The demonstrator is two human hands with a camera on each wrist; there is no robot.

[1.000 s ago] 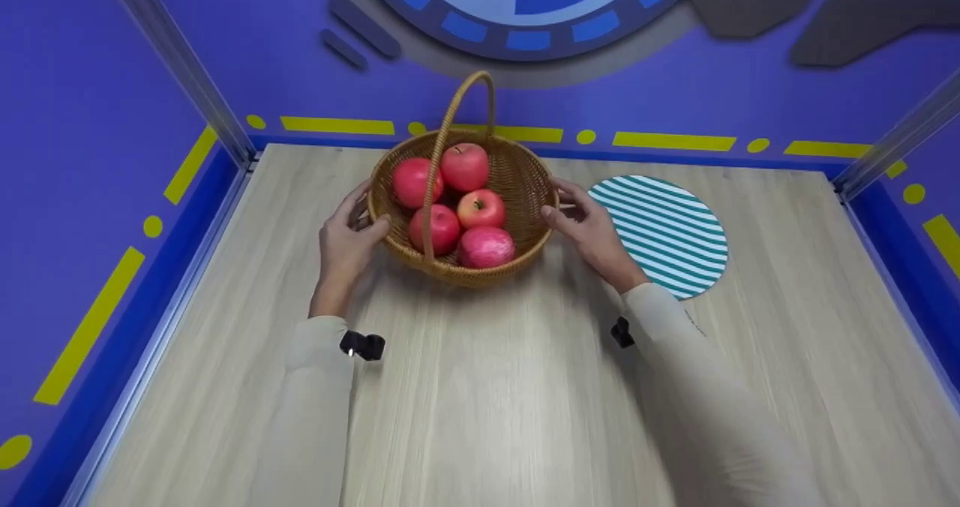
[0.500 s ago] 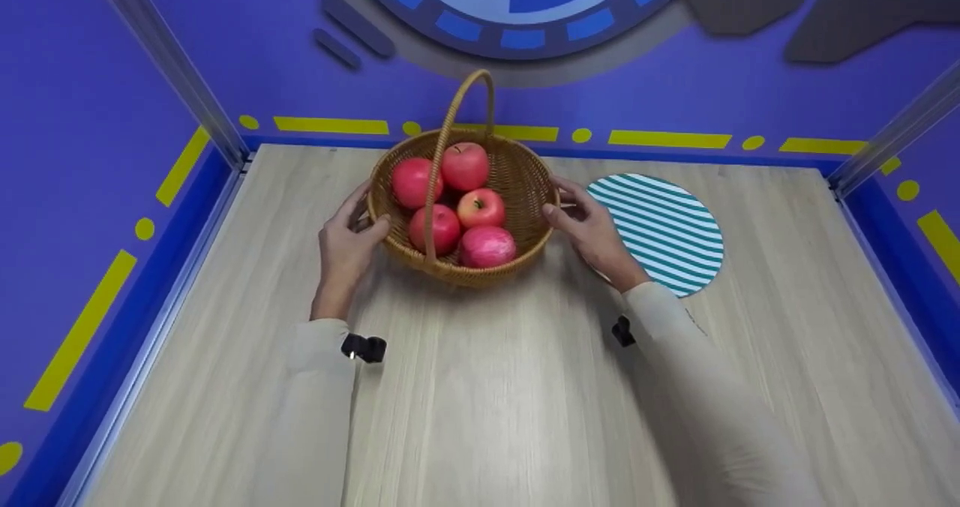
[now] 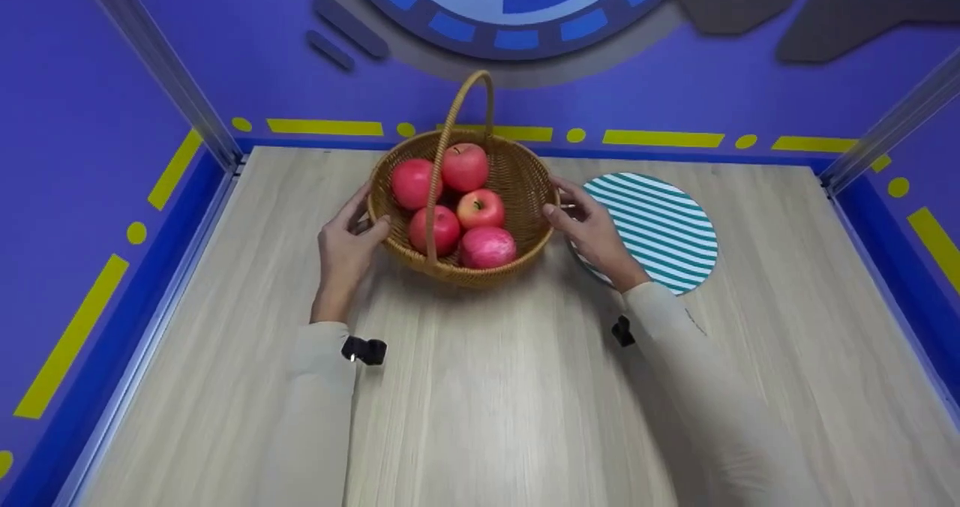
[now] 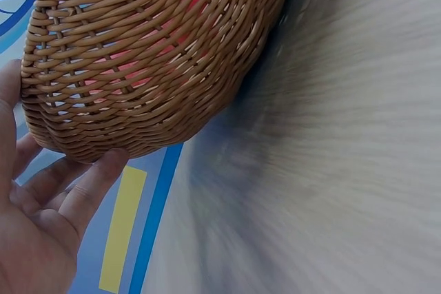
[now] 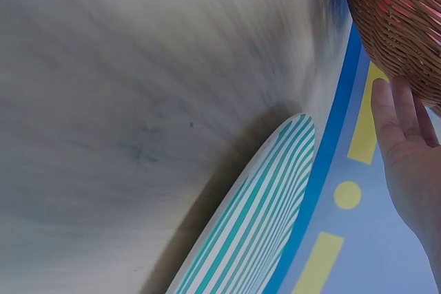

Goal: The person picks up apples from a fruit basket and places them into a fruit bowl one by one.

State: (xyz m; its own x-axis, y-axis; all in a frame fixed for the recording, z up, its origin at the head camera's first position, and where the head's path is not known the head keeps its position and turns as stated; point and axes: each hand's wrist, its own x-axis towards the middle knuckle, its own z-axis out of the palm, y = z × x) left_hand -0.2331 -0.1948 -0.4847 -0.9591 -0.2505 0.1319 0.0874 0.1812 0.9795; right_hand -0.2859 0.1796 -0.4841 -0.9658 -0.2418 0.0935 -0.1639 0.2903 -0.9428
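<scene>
Basket [image 3: 527,184] (five apples [image 3: 482,208] inside) | my left hand [image 3: 346,248], right hand [image 3: 595,238]: fingers gripping opposite sides | striped disc [image 3: 670,226]: right

In the head view, a round green-striped mat [image 3: 664,229] lies on the wood-grain counter [image 3: 480,387] at three o'clock; a blue wall [image 3: 637,102] with a ringed emblem [image 3: 517,13] stands at twelve, a metal post [image 3: 161,64] at ten.

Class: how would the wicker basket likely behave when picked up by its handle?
The closely woven wicker basket probably keeps its shape. It might tilt leftward, since the apples leave its right side bare; these, being round, could roll.
</scene>
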